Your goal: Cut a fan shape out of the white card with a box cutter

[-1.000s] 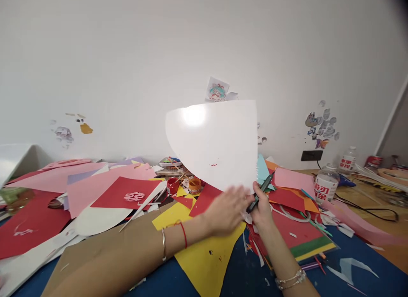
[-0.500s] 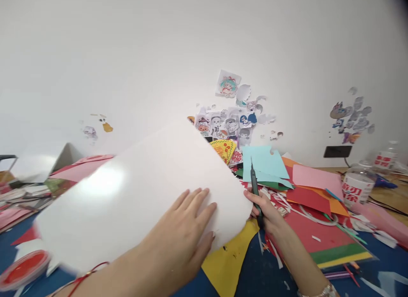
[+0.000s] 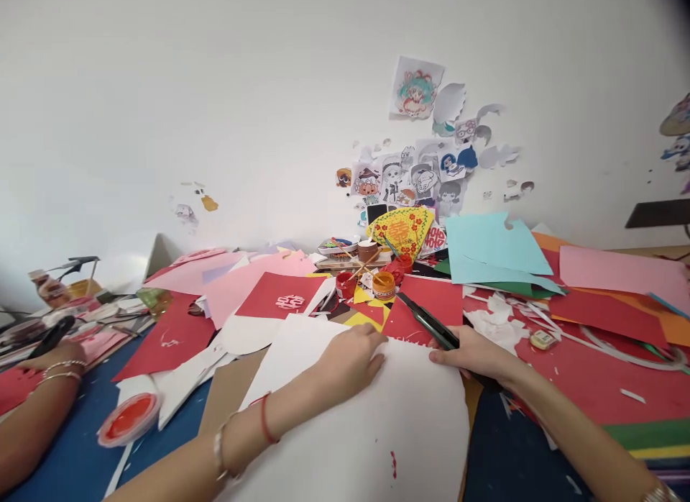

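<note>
Since half a second ago, the sheet [image 3: 415,401] has been lowered from its raised slant and turned; it is now laid before the person, over a brown board [image 3: 231,388], its near end cut off by the frame.

Left of it, on the blue table [image 3: 180,416], a clear tub [image 3: 129,418] is seen with red inside. Well beyond, patches of several colours are held in a white palette [image 3: 339,248]. Red is contained in one small pot [image 3: 346,285] and orange in another [image 3: 384,286], with thin sticks [image 3: 359,270] lying across and between them.

The left hand [image 3: 353,358] is laid on the sheet near its far edge, fingers half bent; whether that edge is pinched cannot be told. By the right hand [image 3: 474,352], closed at the sheet's far right corner, a dark cutter [image 3: 431,322] is gripped, its tip angled up and leftward over red paper [image 3: 443,299].

White and plain, the sheet is frayed into small teeth along its far edge, curved at the right, and marked by red specks [image 3: 393,464].
</note>
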Action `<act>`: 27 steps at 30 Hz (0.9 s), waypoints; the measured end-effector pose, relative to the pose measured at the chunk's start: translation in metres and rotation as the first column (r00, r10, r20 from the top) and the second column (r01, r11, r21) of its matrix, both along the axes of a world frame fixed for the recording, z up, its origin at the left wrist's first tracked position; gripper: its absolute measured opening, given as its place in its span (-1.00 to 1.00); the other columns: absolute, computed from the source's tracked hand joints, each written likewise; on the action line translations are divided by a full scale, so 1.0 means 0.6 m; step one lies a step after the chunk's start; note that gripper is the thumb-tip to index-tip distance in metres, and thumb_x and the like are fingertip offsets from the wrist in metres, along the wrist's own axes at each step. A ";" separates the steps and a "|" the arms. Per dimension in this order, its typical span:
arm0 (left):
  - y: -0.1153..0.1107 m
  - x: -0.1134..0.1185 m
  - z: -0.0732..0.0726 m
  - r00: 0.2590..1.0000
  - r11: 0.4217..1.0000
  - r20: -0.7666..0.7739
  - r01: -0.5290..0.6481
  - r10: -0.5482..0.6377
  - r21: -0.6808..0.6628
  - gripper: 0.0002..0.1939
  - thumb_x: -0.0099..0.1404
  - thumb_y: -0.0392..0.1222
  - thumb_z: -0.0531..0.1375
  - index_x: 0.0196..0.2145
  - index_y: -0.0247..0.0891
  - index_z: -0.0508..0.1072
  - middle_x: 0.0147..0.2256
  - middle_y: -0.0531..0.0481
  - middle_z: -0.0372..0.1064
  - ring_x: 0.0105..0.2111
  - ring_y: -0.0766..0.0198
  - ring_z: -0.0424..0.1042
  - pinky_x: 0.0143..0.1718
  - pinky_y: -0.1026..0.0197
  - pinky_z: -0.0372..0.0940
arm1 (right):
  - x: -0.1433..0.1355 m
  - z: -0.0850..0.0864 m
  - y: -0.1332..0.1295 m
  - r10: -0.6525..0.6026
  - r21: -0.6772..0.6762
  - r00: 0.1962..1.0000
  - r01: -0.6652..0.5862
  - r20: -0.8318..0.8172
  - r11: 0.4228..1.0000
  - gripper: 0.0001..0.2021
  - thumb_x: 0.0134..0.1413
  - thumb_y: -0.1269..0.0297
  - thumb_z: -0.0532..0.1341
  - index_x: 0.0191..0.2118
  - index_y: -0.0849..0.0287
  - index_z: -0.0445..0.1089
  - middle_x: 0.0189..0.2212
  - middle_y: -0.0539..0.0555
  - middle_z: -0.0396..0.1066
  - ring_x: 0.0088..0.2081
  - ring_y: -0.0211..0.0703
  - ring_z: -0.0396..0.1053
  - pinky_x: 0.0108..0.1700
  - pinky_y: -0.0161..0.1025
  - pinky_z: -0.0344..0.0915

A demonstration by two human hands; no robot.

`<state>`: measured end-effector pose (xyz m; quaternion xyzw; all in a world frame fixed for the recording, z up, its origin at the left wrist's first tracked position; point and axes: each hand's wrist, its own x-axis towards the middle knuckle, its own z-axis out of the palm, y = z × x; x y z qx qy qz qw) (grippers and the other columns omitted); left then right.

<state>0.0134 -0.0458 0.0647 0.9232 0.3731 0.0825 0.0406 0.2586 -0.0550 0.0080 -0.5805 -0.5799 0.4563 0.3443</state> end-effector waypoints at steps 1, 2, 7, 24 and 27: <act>0.023 0.015 -0.012 0.999 1.000 0.046 -0.017 0.018 -0.023 -0.71 0.24 -0.24 0.06 -0.11 -0.22 0.45 -0.16 -0.13 0.41 -0.20 0.12 0.41 -0.22 0.15 0.29 | -0.002 -0.004 0.002 -0.009 0.006 1.000 0.009 0.004 1.000 -0.68 -0.31 0.15 0.40 -0.43 0.18 0.34 -0.60 -0.10 0.27 -0.66 -0.36 0.14 -0.65 -0.37 0.06; 0.045 0.029 -0.024 0.994 0.997 0.100 -0.037 0.044 -0.073 -0.72 0.21 -0.26 0.09 -0.14 -0.23 0.47 -0.19 -0.12 0.43 -0.22 0.13 0.41 -0.23 0.17 0.28 | -0.003 -0.008 0.005 -0.017 0.008 1.000 0.017 0.009 1.000 -0.69 -0.30 0.17 0.40 -0.43 0.18 0.34 -0.60 -0.11 0.27 -0.66 -0.36 0.14 -0.65 -0.37 0.07; 0.104 0.066 -0.059 0.961 0.950 0.256 -0.019 0.103 -0.311 -0.84 0.13 -0.25 0.14 -0.39 -0.23 0.54 -0.35 0.00 0.50 -0.37 0.26 0.40 -0.40 0.28 0.21 | -0.001 -0.020 0.011 -0.034 0.008 0.999 0.033 0.037 0.999 -0.73 -0.22 0.20 0.36 -0.37 0.18 0.35 -0.55 -0.11 0.30 -0.66 -0.37 0.16 -0.63 -0.36 0.12; 0.159 0.048 -0.087 0.795 0.918 0.528 -0.087 0.298 -0.388 -0.70 0.24 -0.02 0.05 -0.52 -0.27 0.26 -0.57 0.09 0.23 -0.54 0.37 0.18 -0.49 0.30 0.12 | 0.001 -0.019 0.014 -0.046 -0.011 0.997 0.047 0.055 0.999 -0.72 -0.24 0.17 0.37 -0.40 0.19 0.36 -0.56 -0.09 0.31 -0.69 -0.38 0.14 -0.65 -0.37 0.08; 0.150 0.050 -0.086 0.811 0.940 0.528 -0.073 0.251 -0.334 -0.74 0.23 -0.07 0.08 -0.51 -0.27 0.36 -0.51 0.05 0.32 -0.48 0.33 0.23 -0.42 0.27 0.16 | -0.001 -0.017 0.012 -0.052 0.009 0.997 0.051 0.065 0.999 -0.72 -0.29 0.15 0.37 -0.43 0.17 0.35 -0.58 -0.10 0.30 -0.70 -0.38 0.13 -0.65 -0.36 0.07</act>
